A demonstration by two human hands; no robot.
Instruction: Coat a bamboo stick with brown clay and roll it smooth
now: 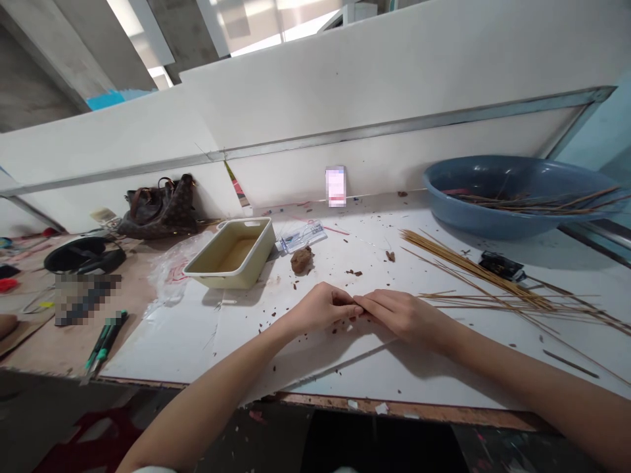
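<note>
My left hand (325,307) and my right hand (401,316) meet low over the white table covering, fingertips touching. The left thumb and fingers are pinched together. On the right, the fingers lie close together, bent down toward the surface. Whatever is between the fingers is hidden; a trace of dark brown shows by the left fingertips. Just beyond the hands sits a brown lump (302,261) that looks like clay, with brown crumbs scattered around. Thin tan sticks (458,259) lie in a loose bundle beyond my right hand.
A pale green tub (231,279) stands left of the lump, beside a clear plastic packet (303,236). A large blue basin (503,220) with sticks is at the back right. Further left are a handbag (162,213) and green-handled pliers (106,341). A phone (336,186) leans against the white partition.
</note>
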